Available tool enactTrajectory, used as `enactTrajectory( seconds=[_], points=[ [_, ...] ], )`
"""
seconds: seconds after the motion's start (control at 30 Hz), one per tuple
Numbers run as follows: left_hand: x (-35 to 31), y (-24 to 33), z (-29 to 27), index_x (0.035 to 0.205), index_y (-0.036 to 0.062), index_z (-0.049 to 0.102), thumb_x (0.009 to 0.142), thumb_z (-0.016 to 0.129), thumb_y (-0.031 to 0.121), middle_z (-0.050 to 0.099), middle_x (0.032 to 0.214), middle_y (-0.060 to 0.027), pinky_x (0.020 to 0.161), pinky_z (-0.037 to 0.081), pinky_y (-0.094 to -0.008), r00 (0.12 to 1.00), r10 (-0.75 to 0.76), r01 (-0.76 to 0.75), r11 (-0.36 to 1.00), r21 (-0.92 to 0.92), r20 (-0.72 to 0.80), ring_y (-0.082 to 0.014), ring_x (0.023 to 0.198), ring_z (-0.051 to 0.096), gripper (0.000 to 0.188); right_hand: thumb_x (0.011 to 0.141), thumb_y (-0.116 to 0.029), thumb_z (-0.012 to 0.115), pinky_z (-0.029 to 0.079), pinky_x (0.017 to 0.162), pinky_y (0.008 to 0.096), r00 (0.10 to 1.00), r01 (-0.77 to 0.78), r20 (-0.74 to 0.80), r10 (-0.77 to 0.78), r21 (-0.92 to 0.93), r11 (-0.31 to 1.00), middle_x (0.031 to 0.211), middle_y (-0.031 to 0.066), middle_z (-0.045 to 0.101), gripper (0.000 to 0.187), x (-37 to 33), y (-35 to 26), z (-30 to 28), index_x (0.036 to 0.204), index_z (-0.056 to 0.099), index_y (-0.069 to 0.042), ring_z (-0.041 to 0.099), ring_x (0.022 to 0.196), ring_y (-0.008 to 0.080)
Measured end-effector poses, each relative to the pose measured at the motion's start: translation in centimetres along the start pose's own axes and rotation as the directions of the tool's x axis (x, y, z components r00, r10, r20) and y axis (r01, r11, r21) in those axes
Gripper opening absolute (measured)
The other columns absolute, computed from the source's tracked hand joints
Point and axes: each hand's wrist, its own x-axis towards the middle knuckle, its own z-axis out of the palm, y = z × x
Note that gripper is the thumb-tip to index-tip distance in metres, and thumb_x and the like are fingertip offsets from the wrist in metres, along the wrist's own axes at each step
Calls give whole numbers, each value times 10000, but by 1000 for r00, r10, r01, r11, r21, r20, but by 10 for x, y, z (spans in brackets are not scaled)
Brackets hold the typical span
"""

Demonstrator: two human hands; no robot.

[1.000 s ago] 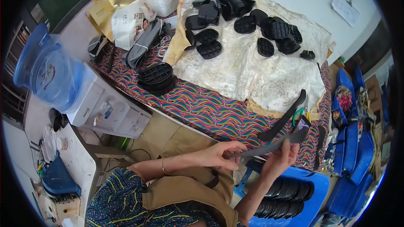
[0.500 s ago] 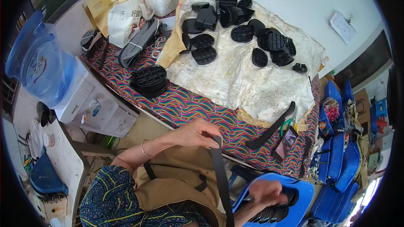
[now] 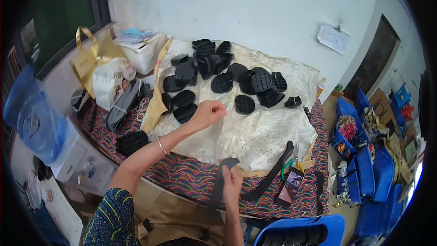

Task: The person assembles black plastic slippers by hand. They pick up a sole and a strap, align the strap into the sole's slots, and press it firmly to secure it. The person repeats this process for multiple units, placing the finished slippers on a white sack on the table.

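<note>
My right hand (image 3: 231,183) grips a dark grey flat strap (image 3: 217,187) near its curved upper end, over the table's front edge. The rest of the strap hangs down before my apron. My left hand (image 3: 209,115) is stretched over the white sheet (image 3: 268,132) with its fingers curled, and I see nothing in them. It is nearest to a pair of black moulded pads (image 3: 185,105) with gridded faces. Several more such pads (image 3: 261,83) lie in loose heaps farther back on the sheet. Another curved black strap (image 3: 268,180) lies at the table's front right.
Beside that strap are a phone (image 3: 290,187) and green-handled scissors (image 3: 287,168). A blue bin (image 3: 334,230) with black pieces stands below the front edge. Bags (image 3: 109,82) and bundled grey straps (image 3: 120,111) sit at left, near a water dispenser (image 3: 84,155). Blue crates (image 3: 364,173) line the right.
My left hand has let go of the strap and moved up over the sheet. My right hand has come up from near the bin and now holds the strap. The view has tilted upward.
</note>
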Motion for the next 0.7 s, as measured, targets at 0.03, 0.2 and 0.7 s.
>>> enactTrajectory(
  seconds=[0.03, 0.2, 0.7],
  points=[
    [16, -3, 4, 901, 16, 691, 826, 695, 135, 631, 662, -31, 536, 445, -292, 999, 38, -36, 996, 85, -31, -99, 581, 568, 141, 944, -57, 575, 483, 865, 316, 990, 138, -1, -141, -205, 969, 1080, 138, 695, 147, 7, 4, 1, 999, 664, 46, 645, 958, 227],
    [97, -20, 38, 968, 43, 662, 796, 736, 145, 592, 728, -49, 609, 457, -307, 964, 239, -191, 930, 314, -121, -144, 673, 595, 213, 910, -76, 620, 359, 1070, 488, 949, 312, 211, -236, -511, 801, 1381, 210, 517, 137, 11, 42, -5, 904, 587, 56, 484, 1218, 428],
    [251, -31, 130, 1391, 7, 391, 670, 677, -68, 445, 1360, -189, 1074, 359, -460, 852, 421, -505, 501, 703, 312, -352, 1297, 415, 779, 846, -20, 653, 387, 1057, 549, 951, 306, 217, -219, -597, 741, 1306, 215, 570, 146, 11, 56, -11, 980, 640, 36, 582, 1153, 359]
  ],
)
